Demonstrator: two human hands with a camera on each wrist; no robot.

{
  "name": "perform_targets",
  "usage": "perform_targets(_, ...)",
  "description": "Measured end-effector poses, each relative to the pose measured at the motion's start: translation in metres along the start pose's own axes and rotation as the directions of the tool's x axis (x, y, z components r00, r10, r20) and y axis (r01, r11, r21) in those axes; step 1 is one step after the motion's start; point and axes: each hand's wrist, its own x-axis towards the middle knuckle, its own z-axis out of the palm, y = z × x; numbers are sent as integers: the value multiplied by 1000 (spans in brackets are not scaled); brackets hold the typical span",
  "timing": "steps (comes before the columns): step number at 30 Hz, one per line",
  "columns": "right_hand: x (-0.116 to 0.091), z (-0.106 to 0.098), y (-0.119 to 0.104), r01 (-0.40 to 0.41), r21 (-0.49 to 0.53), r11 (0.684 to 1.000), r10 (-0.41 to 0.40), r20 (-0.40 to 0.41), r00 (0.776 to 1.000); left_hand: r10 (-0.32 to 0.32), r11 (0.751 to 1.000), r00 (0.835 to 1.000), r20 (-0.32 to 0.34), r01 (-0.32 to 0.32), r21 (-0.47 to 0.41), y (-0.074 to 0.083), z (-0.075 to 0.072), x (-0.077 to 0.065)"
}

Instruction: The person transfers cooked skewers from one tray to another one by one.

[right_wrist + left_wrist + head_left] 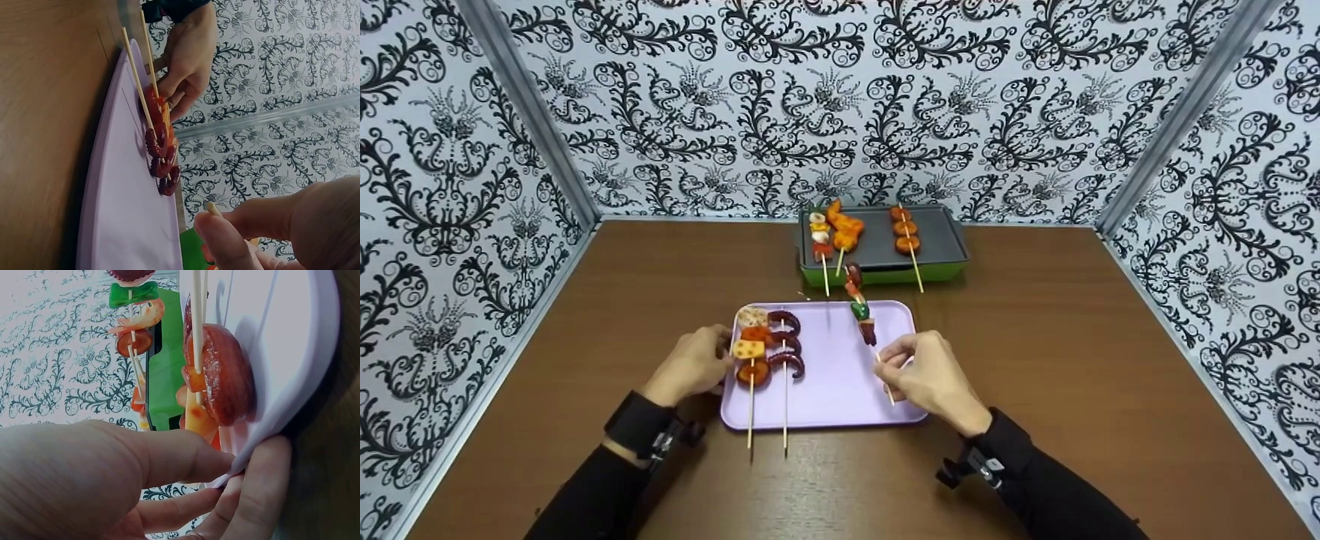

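My right hand (931,375) pinches the wooden stick of a skewer (860,310) threaded with brown pieces, a shrimp and a green piece, held above the right part of a lilac tray (840,412). At the tray's left rim, my left hand (696,365) grips the edge between thumb and fingers, as the left wrist view shows. Two skewers lie on the tray's left side: one with mixed slices (749,349), the other with dark red octopus tentacles (786,343). Their sticks jut past the front rim.
Behind the tray stands a green grill (885,274) with a dark grey top. On it lie a mixed skewer (820,237), an orange wing-shaped skewer (845,226) and a skewer of round orange slices (907,231). Patterned panels (840,105) enclose the brown table (1057,322).
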Motion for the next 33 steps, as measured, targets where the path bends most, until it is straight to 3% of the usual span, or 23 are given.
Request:
perform_targets(10, -12, 2, 4, 16, -85, 996, -13, 39, 999, -10, 1000, 1000, 1, 10, 7, 1, 0, 0)
perform_targets(18, -14, 6, 2, 79, -210, 974, -76, 18, 997, 11, 999, 1000, 4, -11, -31, 1, 0, -3)
perform_targets(33, -11, 28, -8, 55, -146, 988, -45, 75, 996, -4, 1000, 1000, 8, 4, -31, 1, 0, -3)
